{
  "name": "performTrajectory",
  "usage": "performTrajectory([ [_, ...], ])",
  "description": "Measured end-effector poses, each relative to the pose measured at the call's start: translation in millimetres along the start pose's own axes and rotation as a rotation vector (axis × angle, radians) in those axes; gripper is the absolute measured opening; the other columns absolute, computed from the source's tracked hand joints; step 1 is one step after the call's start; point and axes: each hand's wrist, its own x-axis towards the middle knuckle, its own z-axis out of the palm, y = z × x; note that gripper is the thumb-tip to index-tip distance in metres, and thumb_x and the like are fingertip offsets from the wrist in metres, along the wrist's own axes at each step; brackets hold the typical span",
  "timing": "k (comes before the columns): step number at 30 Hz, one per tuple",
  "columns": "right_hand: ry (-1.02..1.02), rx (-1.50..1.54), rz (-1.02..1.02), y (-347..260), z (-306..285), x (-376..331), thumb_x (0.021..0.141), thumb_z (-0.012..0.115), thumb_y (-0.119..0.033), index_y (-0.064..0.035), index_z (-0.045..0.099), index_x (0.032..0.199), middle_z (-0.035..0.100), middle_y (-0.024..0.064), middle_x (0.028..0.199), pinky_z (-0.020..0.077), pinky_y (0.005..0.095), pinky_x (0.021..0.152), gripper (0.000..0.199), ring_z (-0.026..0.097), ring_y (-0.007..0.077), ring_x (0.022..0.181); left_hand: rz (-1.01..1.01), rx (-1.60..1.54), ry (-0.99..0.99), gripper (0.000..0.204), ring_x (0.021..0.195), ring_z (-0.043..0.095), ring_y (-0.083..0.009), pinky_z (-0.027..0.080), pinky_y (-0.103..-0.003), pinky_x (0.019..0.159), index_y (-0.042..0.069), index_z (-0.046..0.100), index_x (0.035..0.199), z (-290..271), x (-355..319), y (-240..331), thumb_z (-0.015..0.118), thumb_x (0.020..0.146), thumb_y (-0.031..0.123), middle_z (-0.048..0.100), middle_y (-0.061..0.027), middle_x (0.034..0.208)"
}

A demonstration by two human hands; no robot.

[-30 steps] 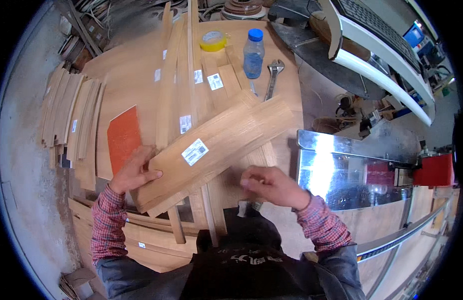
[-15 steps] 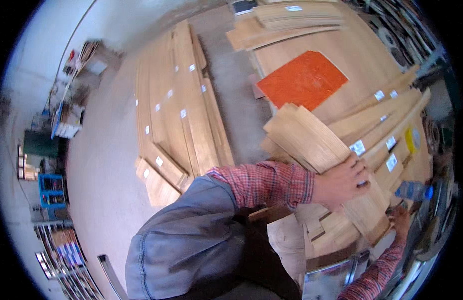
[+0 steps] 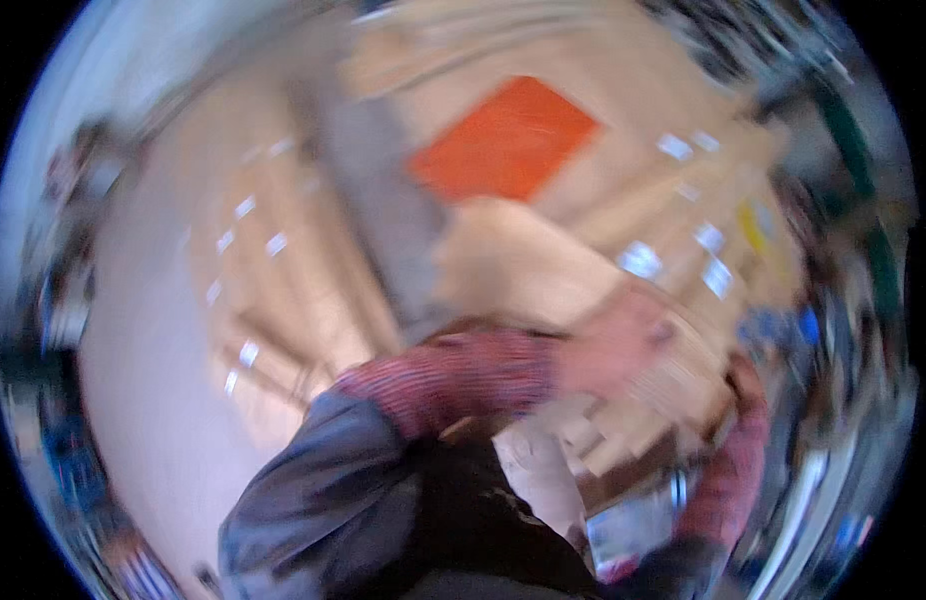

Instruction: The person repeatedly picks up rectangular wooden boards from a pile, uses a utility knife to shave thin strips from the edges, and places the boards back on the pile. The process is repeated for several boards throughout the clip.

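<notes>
My left hand point(image 3: 623, 340) lies across a pale wooden board point(image 3: 528, 260), its fingers bent over the far edge, though motion smears them. The board slants from the middle toward the lower right, over other wood pieces. At its right end is my right hand point(image 3: 747, 385), against the board's edge, with its fingers too blurred to make out. Just beyond the board's far end lies an orange rectangular sheet point(image 3: 508, 138). Small wood blocks point(image 3: 613, 435) are below my left hand.
Long wooden planks point(image 3: 283, 260) with white labels lie in a stack on the left. More labelled boards point(image 3: 673, 200) spread to the right, near a yellow roll point(image 3: 753, 228) and a blue-capped bottle point(image 3: 778, 327). Cluttered racks point(image 3: 843, 130) line the right side.
The view has swung to the right and blurred, so the scene has slid leftward. The board looks larger and a little turned, with both my hands still at it.
</notes>
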Motion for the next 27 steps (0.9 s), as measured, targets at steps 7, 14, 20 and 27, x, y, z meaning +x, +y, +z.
performTrajectory([
  [7, -0.043, 0.007, -0.189, 46.9, -101.7, 83.7, 0.089, 0.065, -0.014, -0.0099, 0.065, 0.087, 0.062, -0.0025, 0.082, 0.0519, 0.0266, 0.068, 0.005, 0.059, 0.0089, 0.071, -0.067, 0.254, -0.219, 0.088, 0.137, 0.038, -0.0478, 0.028, -0.064, 0.113, 0.004, 0.049, 0.143, 22.7, 103.1, 31.0, 0.085, 0.071, 0.039, 0.04, -0.0283, 0.147],
  [14, 0.15, -0.038, -0.053, 42.0, -133.7, 48.2, 0.085, 0.068, -0.013, -0.0057, 0.067, 0.072, 0.07, 0.0044, 0.071, 0.0537, 0.0356, 0.062, 0.015, 0.068, 0.0189, 0.068, -0.047, 0.31, -0.25, 0.09, 0.129, 0.042, -0.0441, 0.029, -0.059, 0.112, 0.001, 0.049, 0.14, 44.2, 138.9, 73.4, 0.088, 0.066, 0.035, 0.042, -0.0271, 0.145],
  [20, 0.31, -0.107, 0.066, 23.0, -160.0, -3.4, 0.086, 0.072, -0.018, -0.0085, 0.059, 0.076, 0.065, 0.0012, 0.073, 0.0509, 0.0371, 0.057, 0.019, 0.064, 0.0163, 0.071, -0.029, 0.326, -0.283, 0.094, 0.129, 0.043, -0.044, 0.031, -0.055, 0.111, 0.002, 0.044, 0.145, 46.9, 144.1, 70.8, 0.087, 0.066, 0.031, 0.042, -0.0271, 0.144],
  [27, 0.759, -0.137, -0.511, 82.8, -174.5, -78.1, 0.087, 0.069, -0.018, -0.0038, 0.064, 0.086, 0.066, 0.0115, 0.077, 0.0508, 0.0432, 0.068, 0.015, 0.065, 0.0238, 0.074, -0.068, 0.214, -0.372, 0.096, 0.127, 0.043, -0.0454, 0.034, -0.053, 0.109, 0.001, 0.041, 0.147, 59.4, 160.4, 91.4, 0.086, 0.066, 0.03, 0.044, -0.0275, 0.141],
])
